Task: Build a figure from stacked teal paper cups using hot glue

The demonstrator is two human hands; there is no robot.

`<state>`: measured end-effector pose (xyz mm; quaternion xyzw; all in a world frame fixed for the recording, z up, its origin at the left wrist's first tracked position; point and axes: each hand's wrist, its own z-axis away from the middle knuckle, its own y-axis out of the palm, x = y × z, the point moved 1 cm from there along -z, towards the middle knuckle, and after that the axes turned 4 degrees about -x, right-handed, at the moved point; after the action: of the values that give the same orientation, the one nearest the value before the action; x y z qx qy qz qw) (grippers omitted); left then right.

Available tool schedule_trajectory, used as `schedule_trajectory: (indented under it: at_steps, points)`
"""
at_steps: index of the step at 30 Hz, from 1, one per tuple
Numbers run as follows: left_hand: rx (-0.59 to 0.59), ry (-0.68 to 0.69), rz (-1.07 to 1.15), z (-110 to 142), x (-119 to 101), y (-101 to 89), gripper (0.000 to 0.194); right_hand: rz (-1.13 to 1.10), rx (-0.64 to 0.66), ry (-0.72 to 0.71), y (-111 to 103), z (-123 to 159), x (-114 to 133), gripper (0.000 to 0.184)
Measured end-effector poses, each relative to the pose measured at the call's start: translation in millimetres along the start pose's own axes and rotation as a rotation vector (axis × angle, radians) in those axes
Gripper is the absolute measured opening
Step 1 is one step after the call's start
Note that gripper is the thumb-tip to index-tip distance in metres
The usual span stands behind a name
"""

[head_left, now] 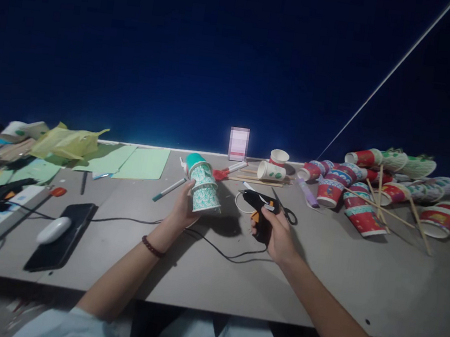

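My left hand (184, 207) is closed round a stack of paper cups (204, 183), green and white with a scale pattern and a solid teal cup at the far end. The stack is tilted, held above the table. In my right hand (279, 232) is a black hot glue gun (259, 201) with an orange trigger, its nozzle pointing left toward the cups. A black cord (234, 258) runs from the gun across the table to the left. Scissors (291, 216) lie just behind the gun, partly hidden. Beside the cups rests a marker (169, 189).
Decorated cup stacks (331, 190) and thin wooden sticks (418, 225) crowd the right. Two loose cups (271, 171) sit at the back. On the left are a power strip (5, 221), a phone (78, 227) with a white case on it, green paper (143, 164) and a yellow bag (68, 142).
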<state>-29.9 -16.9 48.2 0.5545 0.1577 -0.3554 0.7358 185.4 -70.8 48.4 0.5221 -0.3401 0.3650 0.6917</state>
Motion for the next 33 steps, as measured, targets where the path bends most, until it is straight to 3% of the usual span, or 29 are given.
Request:
schedule_trajectory:
  at_steps: [8,14,19,22,28,33]
  points:
    - [-0.010,0.008,0.005,-4.6,3.7,-4.1,0.045,0.106,-0.182,-0.021,-23.7,-31.0,5.6,0.041]
    - [0.030,0.017,0.057,-0.7,-0.3,-4.3,0.050,0.170,-0.078,0.059,-17.6,-28.0,-8.1,0.052]
    - [0.110,0.041,0.133,2.6,-6.3,-3.9,0.055,0.348,-0.016,0.057,-9.3,-28.2,-24.6,0.048]
    - [0.110,0.058,0.132,1.3,-8.1,-5.4,0.054,0.466,0.024,0.001,-6.8,-35.7,-28.3,0.045]
    - [0.065,0.107,0.115,-2.8,-7.5,-8.5,0.049,0.673,0.181,-0.272,5.2,-63.1,-35.6,0.036]
    - [0.069,0.108,0.063,-1.5,-7.3,-8.1,0.049,0.842,0.282,-0.247,13.2,-83.7,-43.0,0.034]
